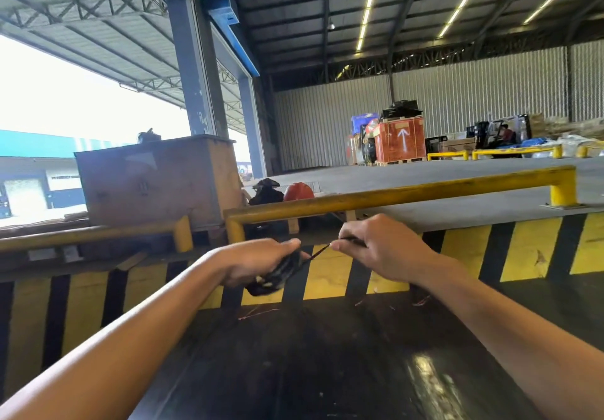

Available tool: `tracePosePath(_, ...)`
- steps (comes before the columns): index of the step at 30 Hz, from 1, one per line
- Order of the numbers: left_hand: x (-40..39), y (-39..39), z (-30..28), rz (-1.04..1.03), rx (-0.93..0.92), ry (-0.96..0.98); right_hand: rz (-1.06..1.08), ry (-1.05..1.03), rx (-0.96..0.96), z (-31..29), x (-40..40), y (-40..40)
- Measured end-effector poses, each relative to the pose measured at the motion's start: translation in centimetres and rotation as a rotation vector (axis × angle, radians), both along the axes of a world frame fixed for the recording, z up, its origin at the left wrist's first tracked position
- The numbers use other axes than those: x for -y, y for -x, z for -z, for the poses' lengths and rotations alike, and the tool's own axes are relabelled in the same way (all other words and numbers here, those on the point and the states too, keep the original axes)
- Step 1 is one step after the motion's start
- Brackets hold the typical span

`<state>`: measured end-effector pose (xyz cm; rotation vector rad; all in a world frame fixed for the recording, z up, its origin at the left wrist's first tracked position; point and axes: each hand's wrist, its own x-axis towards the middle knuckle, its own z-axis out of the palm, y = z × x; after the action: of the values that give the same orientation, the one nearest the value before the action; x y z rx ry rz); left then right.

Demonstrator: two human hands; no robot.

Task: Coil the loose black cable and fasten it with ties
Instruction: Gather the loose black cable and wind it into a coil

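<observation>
My left hand (258, 261) is closed around a small bundle of coiled black cable (276, 277), held in the air at chest height. A thin black strand (318, 252) runs taut from the bundle up to my right hand (382, 248), which pinches its end between thumb and fingers. Whether this strand is a tie or the cable's own tail cannot be told. Most of the bundle is hidden inside my left fist.
A dark glossy surface (327, 354) lies below my arms. Ahead is a yellow-and-black striped dock edge (470, 249) with a yellow guard rail (408, 194). A wooden crate (157, 181), a red helmet (298, 191) and stacked cargo (400, 140) stand beyond.
</observation>
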<state>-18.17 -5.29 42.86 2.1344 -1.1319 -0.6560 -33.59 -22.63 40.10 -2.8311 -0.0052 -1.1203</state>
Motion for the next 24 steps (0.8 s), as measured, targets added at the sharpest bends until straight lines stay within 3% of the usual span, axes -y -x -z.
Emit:
tracePosePath(2,0.1,0.8,0.1,0.175,-0.218,-0.043,-0.012,-0.036,0.069,-0.6,0.9,-0.1)
tracePosePath(5,-0.5,1.7,-1.1,0.452,-0.596,0.052,-0.071,-0.216,0.159,0.1,1.6,-0.4)
tracePosePath(9,-0.8,3.8,-3.6,0.696,-0.821,0.323,-0.091,-0.401,0.054,4.1,0.1,-2.2)
tracePosePath(12,0.0,4.8,-5.1,0.568,-0.766,0.508,-0.14,-0.386,-0.094,6.9,-3.1,-3.0)
tracePosePath(16,1.5,5.0,-3.8,0.213,-0.472,0.583,-0.125,-0.14,-0.098,6.4,-5.9,-2.4)
tracePosePath(20,2.2,4.1,-0.6,0.108,-0.196,0.368,-0.038,0.093,-0.019,4.1,-5.6,-0.8)
tracePosePath(24,2.4,4.1,1.0,0.143,-0.196,0.195,-0.076,0.047,0.054,2.2,-5.2,0.7)
